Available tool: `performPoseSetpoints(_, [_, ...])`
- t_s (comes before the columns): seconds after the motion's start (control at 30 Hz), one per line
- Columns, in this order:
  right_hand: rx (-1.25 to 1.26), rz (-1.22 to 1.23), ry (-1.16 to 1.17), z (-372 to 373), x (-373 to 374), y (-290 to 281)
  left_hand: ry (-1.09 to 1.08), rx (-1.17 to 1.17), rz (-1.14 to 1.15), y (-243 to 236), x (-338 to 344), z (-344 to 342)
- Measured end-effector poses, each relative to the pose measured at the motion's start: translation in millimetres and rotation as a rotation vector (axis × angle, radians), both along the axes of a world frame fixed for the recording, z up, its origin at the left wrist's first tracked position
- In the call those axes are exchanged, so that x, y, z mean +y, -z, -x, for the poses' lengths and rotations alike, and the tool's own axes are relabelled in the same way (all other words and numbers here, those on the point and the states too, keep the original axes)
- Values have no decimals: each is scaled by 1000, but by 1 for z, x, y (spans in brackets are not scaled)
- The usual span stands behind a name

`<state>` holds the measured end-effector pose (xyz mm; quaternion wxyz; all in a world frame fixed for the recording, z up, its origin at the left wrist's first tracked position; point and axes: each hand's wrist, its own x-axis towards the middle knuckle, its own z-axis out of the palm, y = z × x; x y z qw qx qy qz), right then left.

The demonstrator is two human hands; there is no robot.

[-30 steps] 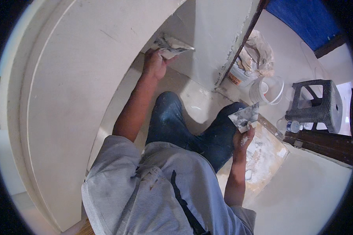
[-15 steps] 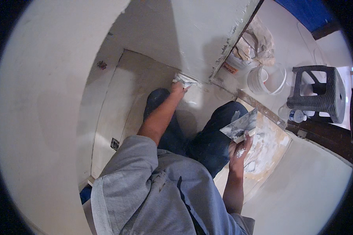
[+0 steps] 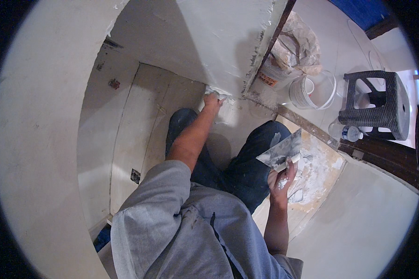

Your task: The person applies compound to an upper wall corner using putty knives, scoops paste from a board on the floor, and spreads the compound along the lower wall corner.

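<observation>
My left hand reaches far forward, closed on a putty knife coated with white filler. The blade lies in the corner where the pale wall meets the floor; its handle is hidden by the hand. By my right knee, my right hand is closed on a wide, flat metal filling blade smeared grey and white. White filler sticks to that hand near the thumb. Below it, a board is spread with wet white filler.
A white bucket stands at the right, with a crumpled paper bag behind it. Beside them are a dark plastic stool and a plastic bottle. A wooden strip crosses the floor. A curved pale wall rises at my left.
My left hand has moved slightly forward, and its putty knife now shows less of its face, tucked closer to the wall's base. My right hand holds its blade almost still. The view has shifted slightly.
</observation>
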<state>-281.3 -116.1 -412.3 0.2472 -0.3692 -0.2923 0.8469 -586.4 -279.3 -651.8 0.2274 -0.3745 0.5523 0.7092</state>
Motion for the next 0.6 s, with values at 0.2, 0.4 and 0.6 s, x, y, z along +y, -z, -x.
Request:
performPoseSetpoints(0.2, [-164,-856,-90,-19,7,33,44,159,-267,-37,-2,14])
performPoseSetpoints(0.4, [156,-9,-66,9,11,8,153,270,-326,-102,-26,42])
performPoseSetpoints(0.6, [105,-295,-68,-3,29,64,80,299,-363,-241,-7,39])
